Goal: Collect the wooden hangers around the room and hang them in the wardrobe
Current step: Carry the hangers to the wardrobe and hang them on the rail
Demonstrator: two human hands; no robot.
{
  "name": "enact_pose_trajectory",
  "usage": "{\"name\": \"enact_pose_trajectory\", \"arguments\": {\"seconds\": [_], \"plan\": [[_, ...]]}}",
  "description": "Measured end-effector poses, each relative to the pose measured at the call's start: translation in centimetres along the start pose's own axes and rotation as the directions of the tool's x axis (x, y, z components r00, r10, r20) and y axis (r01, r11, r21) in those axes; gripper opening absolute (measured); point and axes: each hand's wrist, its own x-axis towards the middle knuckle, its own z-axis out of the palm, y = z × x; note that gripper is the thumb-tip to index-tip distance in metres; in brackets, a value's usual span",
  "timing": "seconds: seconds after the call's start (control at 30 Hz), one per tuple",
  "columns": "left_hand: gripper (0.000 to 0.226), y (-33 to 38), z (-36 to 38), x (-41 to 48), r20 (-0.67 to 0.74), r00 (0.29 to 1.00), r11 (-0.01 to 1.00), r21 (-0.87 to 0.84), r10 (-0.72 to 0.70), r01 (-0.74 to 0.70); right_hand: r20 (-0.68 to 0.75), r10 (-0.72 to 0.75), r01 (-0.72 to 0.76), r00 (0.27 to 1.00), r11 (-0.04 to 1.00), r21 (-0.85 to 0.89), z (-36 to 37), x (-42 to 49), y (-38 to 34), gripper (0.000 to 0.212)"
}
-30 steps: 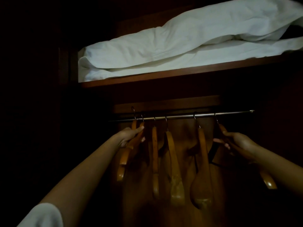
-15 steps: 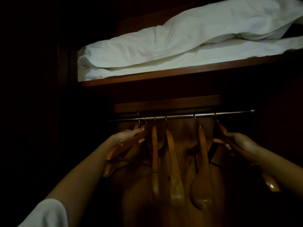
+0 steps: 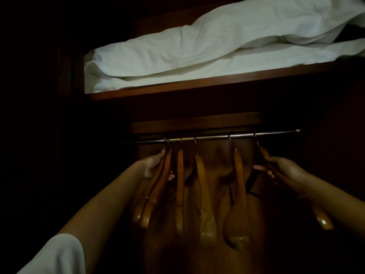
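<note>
Already six wooden hangers hang by their wire hooks on the rail [image 3: 276, 133] inside the dim wardrobe [image 3: 197, 123]. The left hand [image 3: 152, 165] curls round the leftmost pair [image 3: 150, 212] just under their hooks, and the right hand [image 3: 286, 171] grips the upper arm of the rightmost hanger [image 3: 324, 222], thumb on top. Three more [image 3: 203, 194] hang free between them. They look rigid, fairly light and glossy, so probably a little slick. Holding one near the neck, close below the hook, should steer it best; a grip far down an arm would likely let it swing and knock its neighbours.
</note>
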Motion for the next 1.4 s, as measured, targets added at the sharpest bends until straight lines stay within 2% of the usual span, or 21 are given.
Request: {"name": "enact_pose_trajectory", "arguments": {"seconds": [0.23, 0.43, 0.6, 0.7, 0.8, 0.9, 1.03, 1.3, 1.4], "plan": [[0.060, -0.5, -0.6, 1.1, 0.034, 0.999, 0.996, -0.086, 0.032, -0.029, 0.015, 0.005, -0.006, 1.000, 0.999, 0.043, -0.1, 0.0, 0.0, 0.047], [0.063, -1.0, -0.2, 1.0, 0.042, 0.997, 0.987, -0.146, 0.068, -0.061, 0.004, -0.015, 0.015, 1.000, 0.998, 0.061, -0.3, 0.8, 0.3, 0.042], [0.045, -1.8, 0.9, 1.5, 0.081, 0.993, 0.992, -0.102, 0.080, -0.071, 0.028, -0.027, 0.024, 0.999, 0.995, 0.097, 0.3, 0.2, 1.4, 0.037], [0.035, -2.8, 1.4, 2.1, 0.064, 0.994, 0.990, -0.112, 0.091, -0.083, 0.022, -0.030, 0.027, 0.999, 0.994, 0.108, 1.6, -0.3, 2.0, 0.027], [0.044, -3.7, 1.5, 3.0, 0.075, 0.990, 0.982, -0.154, 0.120, -0.108, 0.007, -0.055, 0.053, 0.998, 0.990, 0.132, 2.6, -0.4, 2.3, 0.016], [0.057, -3.8, 1.7, 3.7, 0.054, 0.987, 0.979, -0.147, 0.151, -0.141, 0.007, -0.088, 0.087, 0.996, 0.993, 0.080, 3.1, -0.1, 2.7, 0.019], [0.055, -3.6, 2.9, 3.6, 0.045, 0.983, 0.976, -0.139, 0.178, -0.170, 0.002, -0.121, 0.121, 0.993, 0.990, -0.075, 3.8, 0.2, 3.2, 0.024], [0.051, -3.5, 5.4, 3.5, 0.093, 0.974, 0.965, -0.187, 0.205, -0.185, -0.048, -0.139, 0.131, 0.989, 0.982, -0.139, 4.2, 0.6, 3.4, 0.028], [0.048, -3.2, 7.0, 3.3, 0.117, 0.972, 0.967, -0.185, 0.202, -0.178, -0.043, -0.139, 0.133, 0.989, 0.985, -0.113, 3.8, 0.5, 3.2, 0.029]]}}
